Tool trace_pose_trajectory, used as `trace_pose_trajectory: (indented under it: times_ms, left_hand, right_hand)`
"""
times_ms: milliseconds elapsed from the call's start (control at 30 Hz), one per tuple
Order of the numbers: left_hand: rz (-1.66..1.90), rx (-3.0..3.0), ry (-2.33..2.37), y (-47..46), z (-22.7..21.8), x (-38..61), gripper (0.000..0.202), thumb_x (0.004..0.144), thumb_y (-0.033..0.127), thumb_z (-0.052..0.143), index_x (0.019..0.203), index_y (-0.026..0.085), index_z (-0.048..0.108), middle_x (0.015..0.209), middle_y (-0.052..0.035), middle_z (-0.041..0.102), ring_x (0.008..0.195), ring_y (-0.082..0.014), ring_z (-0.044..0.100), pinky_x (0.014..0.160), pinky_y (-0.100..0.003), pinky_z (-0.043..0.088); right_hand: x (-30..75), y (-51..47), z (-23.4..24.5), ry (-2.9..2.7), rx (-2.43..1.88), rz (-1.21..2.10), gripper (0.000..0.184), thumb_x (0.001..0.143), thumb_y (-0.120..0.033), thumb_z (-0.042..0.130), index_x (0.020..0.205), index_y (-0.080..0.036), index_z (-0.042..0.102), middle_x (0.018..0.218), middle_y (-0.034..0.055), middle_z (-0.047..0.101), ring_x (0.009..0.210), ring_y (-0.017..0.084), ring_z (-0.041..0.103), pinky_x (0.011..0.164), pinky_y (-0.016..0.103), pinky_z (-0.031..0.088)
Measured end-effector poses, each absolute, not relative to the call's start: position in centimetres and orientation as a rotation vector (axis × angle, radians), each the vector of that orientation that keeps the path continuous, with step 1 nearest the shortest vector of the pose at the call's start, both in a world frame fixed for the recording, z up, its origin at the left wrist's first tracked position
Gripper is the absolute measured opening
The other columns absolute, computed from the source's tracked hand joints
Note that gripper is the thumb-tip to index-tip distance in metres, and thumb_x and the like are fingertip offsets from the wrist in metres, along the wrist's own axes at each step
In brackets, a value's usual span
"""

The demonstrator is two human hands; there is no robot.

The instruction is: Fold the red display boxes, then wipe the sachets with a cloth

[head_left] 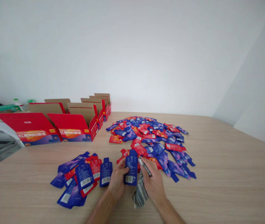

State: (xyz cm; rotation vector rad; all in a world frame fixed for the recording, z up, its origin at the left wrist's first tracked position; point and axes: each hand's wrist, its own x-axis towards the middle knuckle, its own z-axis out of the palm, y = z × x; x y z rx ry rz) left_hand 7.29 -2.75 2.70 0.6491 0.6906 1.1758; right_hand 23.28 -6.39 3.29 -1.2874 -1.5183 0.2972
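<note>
My left fingers (124,170) grasp flat dark-blue narrow-necked pouch (130,171) over pale wood-grain counter (216,174); right fingers (146,176) clutch grey striped cloth (141,193) beside it. I'd hold pouch by edge.

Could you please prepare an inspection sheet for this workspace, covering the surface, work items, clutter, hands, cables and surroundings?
Surface: pale wood-grain table.
Work items: large pile of red and blue pouches towards the far side; smaller pile at near left; open red boxes, flaps raised, at far left.
Clutter: white bottle with green cap and other items, partly hidden, behind the boxes.
Left hand: holds a blue pouch, barcode showing.
Right hand: grips a striped cloth beside that pouch; whether they touch is unclear.
Cables: nothing seen.
Surroundings: plain pale wall behind the table.
</note>
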Motion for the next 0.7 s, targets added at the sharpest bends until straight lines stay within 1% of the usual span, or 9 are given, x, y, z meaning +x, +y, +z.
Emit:
trace_pose_trajectory:
  times_ms: [100, 167, 233, 267, 333, 433, 533, 633, 700]
  left_hand:
    - [1.239, 0.620, 0.715, -2.5, 2.3, 7.1, 0.061, 0.066, 0.011, 0.065, 0.126, 0.021, 0.060, 0.110, -0.0082, 0.072, 0.091, -0.0220, 0.068, 0.083, -0.033, 0.051]
    - [1.238, 0.617, 0.693, -2.5, 2.2, 7.1, 0.069, 0.066, 0.011, 0.066, 0.133, 0.023, 0.052, 0.106, -0.0074, 0.072, 0.088, -0.0228, 0.069, 0.080, -0.034, 0.052]
    - [1.268, 0.625, 0.661, -2.7, 2.3, 7.2, 0.070, 0.067, 0.012, 0.069, 0.133, 0.025, 0.050, 0.097, -0.0051, 0.073, 0.081, -0.0212, 0.069, 0.077, -0.034, 0.052]
    - [1.289, 0.635, 0.641, -2.8, 2.4, 7.4, 0.068, 0.067, 0.013, 0.071, 0.131, 0.025, 0.051, 0.094, -0.0039, 0.073, 0.080, -0.0201, 0.069, 0.077, -0.033, 0.052]
    - [1.314, 0.655, 0.606, -2.9, 2.5, 7.8, 0.058, 0.068, 0.014, 0.075, 0.123, 0.024, 0.056, 0.093, -0.0034, 0.074, 0.082, -0.0194, 0.069, 0.079, -0.031, 0.051]
    - [1.242, 0.609, 0.622, -3.2, 2.7, 8.3, 0.042, 0.070, 0.019, 0.077, 0.110, 0.018, 0.065, 0.098, -0.0074, 0.074, 0.091, -0.0220, 0.069, 0.083, -0.031, 0.051]
    - [1.149, 0.436, 0.664, -3.5, 2.9, 8.6, 0.028, 0.076, 0.028, 0.074, 0.099, 0.013, 0.069, 0.095, -0.0104, 0.074, 0.090, -0.0239, 0.070, 0.085, -0.034, 0.052]
    - [1.097, 0.320, 0.611, -3.6, 3.3, 8.6, 0.025, 0.083, 0.034, 0.066, 0.094, 0.012, 0.070, 0.091, -0.0097, 0.074, 0.086, -0.0228, 0.070, 0.086, -0.035, 0.053]
    - [1.091, 0.294, 0.573, -3.5, 3.6, 8.4, 0.025, 0.085, 0.033, 0.065, 0.099, 0.013, 0.069, 0.092, -0.0084, 0.074, 0.085, -0.0207, 0.070, 0.087, -0.034, 0.053]
  right_hand:
    - [22.4, -6.8, 3.4, -1.477, -1.289, 0.414, 0.029, 0.095, -0.035, 0.054, 0.120, -0.026, 0.065, 0.117, 0.0065, 0.068, 0.109, 0.022, 0.063, 0.096, 0.036, 0.052]
    - [21.9, -7.1, 3.4, -1.517, -1.246, 0.460, 0.029, 0.095, -0.034, 0.054, 0.120, -0.025, 0.065, 0.116, 0.0071, 0.068, 0.108, 0.022, 0.063, 0.095, 0.035, 0.052]
    - [21.4, -7.3, 3.5, -1.574, -1.185, 0.463, 0.028, 0.095, -0.032, 0.054, 0.120, -0.025, 0.064, 0.116, 0.0080, 0.068, 0.109, 0.022, 0.062, 0.095, 0.035, 0.052]
    - [21.3, -7.4, 3.5, -1.600, -1.155, 0.454, 0.028, 0.095, -0.031, 0.054, 0.121, -0.025, 0.064, 0.116, 0.0081, 0.068, 0.109, 0.022, 0.062, 0.095, 0.035, 0.052]
    - [21.2, -7.6, 3.6, -1.645, -1.113, 0.436, 0.028, 0.095, -0.028, 0.053, 0.121, -0.026, 0.064, 0.115, 0.0079, 0.068, 0.109, 0.021, 0.062, 0.094, 0.035, 0.053]
    - [21.1, -7.6, 3.6, -1.698, -1.094, 0.396, 0.028, 0.095, -0.025, 0.053, 0.121, -0.027, 0.063, 0.116, 0.0075, 0.068, 0.110, 0.021, 0.061, 0.095, 0.037, 0.053]
    - [21.3, -7.3, 3.2, -1.745, -1.085, 0.345, 0.031, 0.095, -0.021, 0.052, 0.124, -0.027, 0.062, 0.119, 0.0074, 0.067, 0.114, 0.022, 0.059, 0.098, 0.041, 0.051]
    - [21.7, -6.7, 2.7, -1.807, -1.092, 0.311, 0.034, 0.095, -0.017, 0.051, 0.126, -0.028, 0.061, 0.123, 0.0063, 0.066, 0.117, 0.021, 0.057, 0.100, 0.043, 0.050]
    - [22.2, -6.5, 2.5, -1.803, -1.118, 0.250, 0.037, 0.095, -0.015, 0.050, 0.128, -0.028, 0.060, 0.125, 0.0060, 0.066, 0.119, 0.021, 0.056, 0.101, 0.044, 0.049]
